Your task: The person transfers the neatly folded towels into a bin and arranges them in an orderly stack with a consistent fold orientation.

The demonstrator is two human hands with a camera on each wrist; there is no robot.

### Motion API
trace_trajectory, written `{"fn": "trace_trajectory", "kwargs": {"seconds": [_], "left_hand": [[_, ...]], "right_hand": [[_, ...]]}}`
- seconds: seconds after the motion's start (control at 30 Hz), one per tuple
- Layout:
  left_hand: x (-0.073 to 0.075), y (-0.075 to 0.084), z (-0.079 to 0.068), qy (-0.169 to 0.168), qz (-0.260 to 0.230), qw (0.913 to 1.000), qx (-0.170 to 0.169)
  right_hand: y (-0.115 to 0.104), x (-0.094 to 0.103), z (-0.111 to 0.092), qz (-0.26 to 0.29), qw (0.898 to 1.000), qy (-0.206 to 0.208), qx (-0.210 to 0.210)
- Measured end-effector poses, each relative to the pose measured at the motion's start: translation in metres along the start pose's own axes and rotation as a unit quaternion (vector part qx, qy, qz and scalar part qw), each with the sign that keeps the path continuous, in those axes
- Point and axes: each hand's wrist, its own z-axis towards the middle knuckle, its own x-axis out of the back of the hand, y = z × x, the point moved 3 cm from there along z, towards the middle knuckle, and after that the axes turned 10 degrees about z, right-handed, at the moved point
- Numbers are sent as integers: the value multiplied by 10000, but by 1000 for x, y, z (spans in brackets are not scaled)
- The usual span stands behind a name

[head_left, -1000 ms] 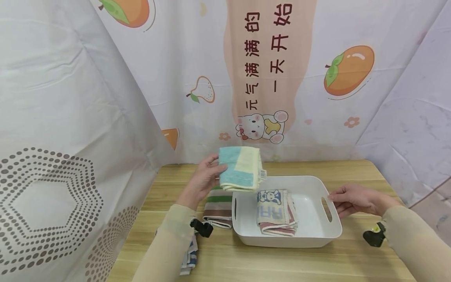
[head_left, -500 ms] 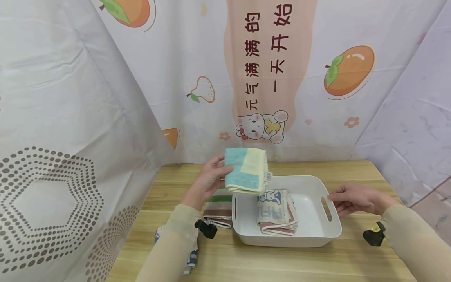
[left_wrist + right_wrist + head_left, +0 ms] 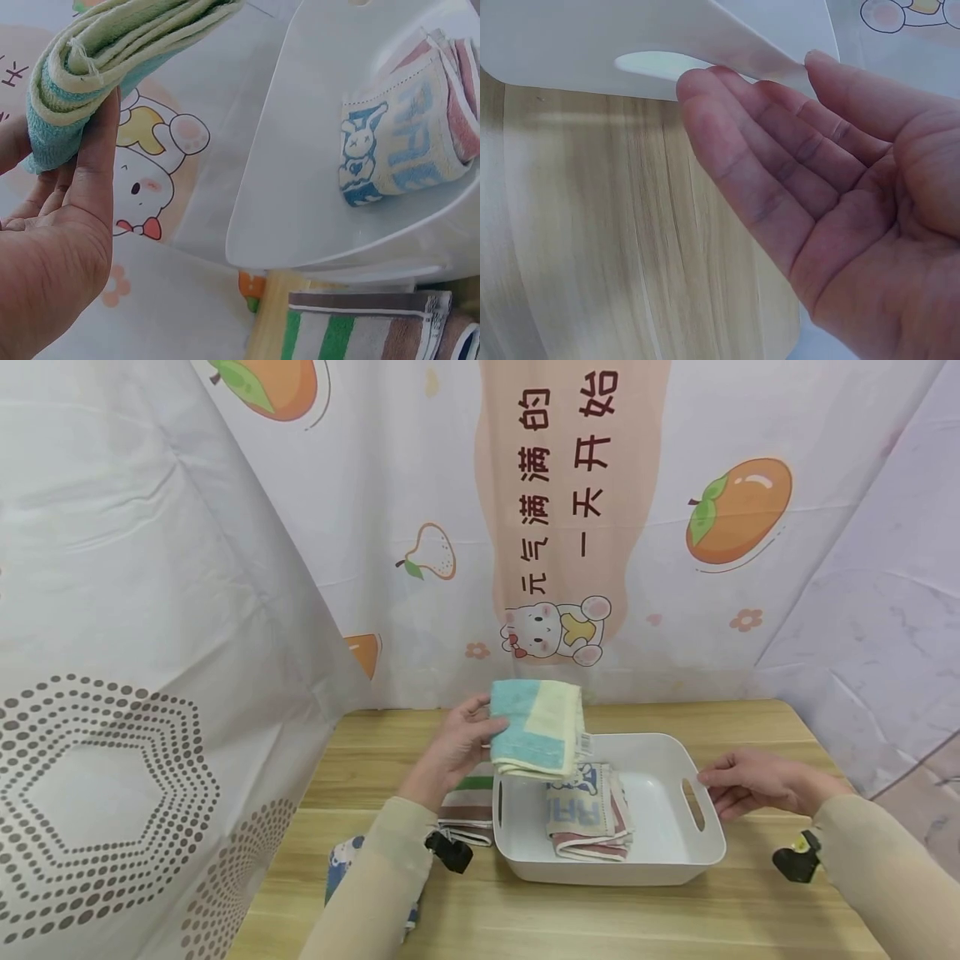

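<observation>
My left hand (image 3: 461, 739) pinches a folded blue and pale yellow towel (image 3: 536, 727) by its left side, thumb in front and fingers behind. The towel hangs in the air over the left back part of a white plastic bin (image 3: 663, 810). Inside the bin lies a folded cream and pink towel (image 3: 581, 814) with a blue bear-like print, partly covered by the held one in the head view. On the bin's right side, my right hand (image 3: 757, 783) rests against the rim by the handle hole, its fingers (image 3: 742, 165) loosely extended along the outer wall.
A striped green, white and brown towel (image 3: 468, 810) lies left of the bin, partly under the left arm. Nearer the front left is a blue and white towel (image 3: 341, 864), mostly hidden by the sleeve. The wooden table (image 3: 570, 918) ends at a printed curtain.
My left hand has carried the blue and yellow towel to the right and slightly down, further over the bin. The right hand and the bin stay nearly still.
</observation>
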Motion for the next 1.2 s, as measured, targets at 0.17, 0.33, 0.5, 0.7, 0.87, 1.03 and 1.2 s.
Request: {"fn": "trace_trajectory", "kwargs": {"seconds": [0.17, 0.33, 0.5, 0.7, 0.87, 1.03, 1.2], "left_hand": [[-4, -2, 0, -55, -28, 10000, 34], [-8, -4, 1, -140, -41, 9999, 75], [-11, -6, 1, -178, -72, 9998, 111], [-16, -7, 0, -287, -128, 9994, 128], [-18, -8, 0, -332, -156, 9992, 152], [-20, -10, 1, -364, -185, 9990, 203], [-23, -11, 0, -350, -173, 9990, 229]], "right_hand": [[-3, 0, -2, -26, 10000, 45, -21], [-7, -1, -3, -22, 9999, 90, 46], [-9, 2, -2, -42, 9997, 183, 143], [-14, 2, -5, -21, 9997, 183, 170], [-16, 4, -6, -54, 9995, 228, 215], [-18, 6, -6, -64, 9991, 286, 309], [-25, 4, -6, -92, 9982, 355, 472]]}}
